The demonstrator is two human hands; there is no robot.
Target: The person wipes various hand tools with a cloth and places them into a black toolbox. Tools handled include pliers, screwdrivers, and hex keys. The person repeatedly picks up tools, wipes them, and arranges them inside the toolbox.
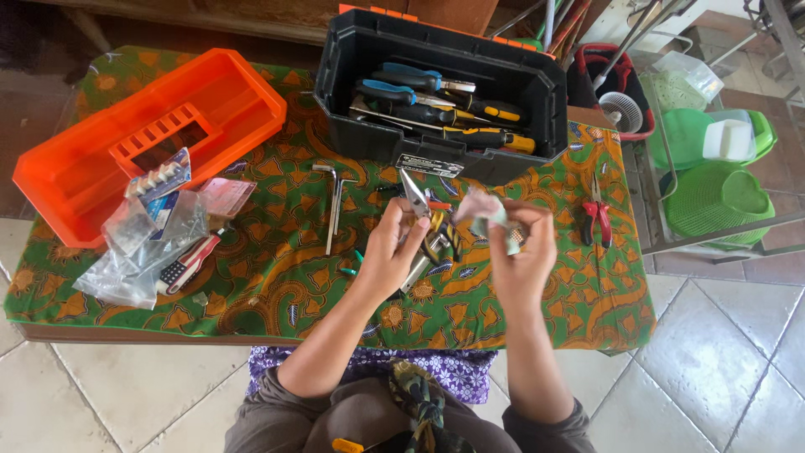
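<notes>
My left hand holds a pair of pliers upright by the handles, jaws pointing up, above the patterned green cloth. My right hand grips a crumpled pale rag right beside the plier jaws. More hand tools lie on the cloth under and between my hands, partly hidden. A black toolbox stands open just beyond, with several blue- and yellow-handled tools inside.
An orange tray insert lies at the left with plastic bags of small parts and a red-and-white tool. Two hex keys lie mid-table. Red-handled pliers rest at the right. Green plastic baskets sit on a rack beyond the table edge.
</notes>
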